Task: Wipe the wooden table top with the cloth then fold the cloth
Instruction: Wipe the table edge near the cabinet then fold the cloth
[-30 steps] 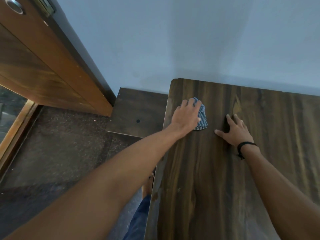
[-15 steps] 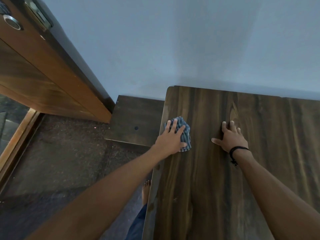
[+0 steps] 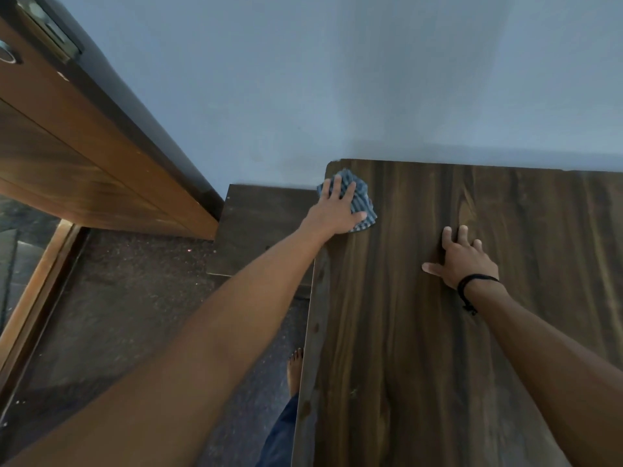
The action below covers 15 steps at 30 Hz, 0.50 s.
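Note:
A dark wooden table top (image 3: 421, 348) fills the right half of the view, its back edge against the wall. A bunched blue-and-white checked cloth (image 3: 362, 200) lies at the table's far left corner. My left hand (image 3: 337, 212) presses flat on the cloth with fingers spread, covering most of it. My right hand (image 3: 463, 259), with a black cord at the wrist, rests palm down on the bare wood to the right of the cloth, holding nothing.
A lower dark wooden stand (image 3: 263, 230) sits left of the table against the blue-grey wall (image 3: 337, 79). A brown wooden door (image 3: 84, 146) stands at the far left. The dark speckled floor (image 3: 118, 315) and my bare foot (image 3: 296, 370) lie beside the table's left edge.
My left hand has slid the cloth away from me, from the table's left edge toward its far left corner. My right hand has stayed flat on the wood.

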{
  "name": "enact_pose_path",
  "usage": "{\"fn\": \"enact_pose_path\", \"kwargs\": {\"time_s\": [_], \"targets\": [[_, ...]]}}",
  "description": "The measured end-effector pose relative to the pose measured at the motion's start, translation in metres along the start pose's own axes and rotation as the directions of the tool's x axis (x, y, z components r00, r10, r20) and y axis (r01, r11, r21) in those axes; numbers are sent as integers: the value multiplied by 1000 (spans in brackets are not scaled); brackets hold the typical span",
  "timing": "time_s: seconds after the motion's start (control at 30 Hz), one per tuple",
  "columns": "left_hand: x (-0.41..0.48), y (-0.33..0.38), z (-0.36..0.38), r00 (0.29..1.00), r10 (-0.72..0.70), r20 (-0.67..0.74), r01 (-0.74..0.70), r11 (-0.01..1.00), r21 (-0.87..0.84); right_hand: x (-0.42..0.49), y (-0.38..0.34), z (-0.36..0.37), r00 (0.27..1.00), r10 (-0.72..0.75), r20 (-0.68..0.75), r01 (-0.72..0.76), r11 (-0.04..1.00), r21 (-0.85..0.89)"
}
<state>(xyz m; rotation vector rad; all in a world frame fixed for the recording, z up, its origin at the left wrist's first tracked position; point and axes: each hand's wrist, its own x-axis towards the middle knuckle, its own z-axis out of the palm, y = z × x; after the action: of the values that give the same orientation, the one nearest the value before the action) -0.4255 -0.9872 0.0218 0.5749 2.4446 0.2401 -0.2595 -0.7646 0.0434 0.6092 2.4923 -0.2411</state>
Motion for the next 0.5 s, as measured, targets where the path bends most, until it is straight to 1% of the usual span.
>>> {"fn": "enact_pose_path", "kwargs": {"time_s": [0.1,0.2,0.23,0.3,0.37,0.5], "targets": [[-49,-9,41,1000,-16,20,15,999,38,-2,-8,-8,1000,-2,5,2,1000,1],[-76,-22,67,998,-41,51,38,998,59,-3,-15,-14,994,-81,73,81,997,-5],[-75,-24,66,998,-40,51,37,998,56,-2,-17,-14,989,-101,105,102,995,-2],[-63,-21,59,1000,-14,6,13,997,77,-1,-19,-9,985,-113,133,115,993,-6],[-43,-14,46,1000,7,-25,-5,996,85,3,-21,-4,987,-110,120,111,994,-7],[-9,-3,17,998,24,-50,-23,999,23,11,-21,1,990,-97,101,97,995,10]]}}
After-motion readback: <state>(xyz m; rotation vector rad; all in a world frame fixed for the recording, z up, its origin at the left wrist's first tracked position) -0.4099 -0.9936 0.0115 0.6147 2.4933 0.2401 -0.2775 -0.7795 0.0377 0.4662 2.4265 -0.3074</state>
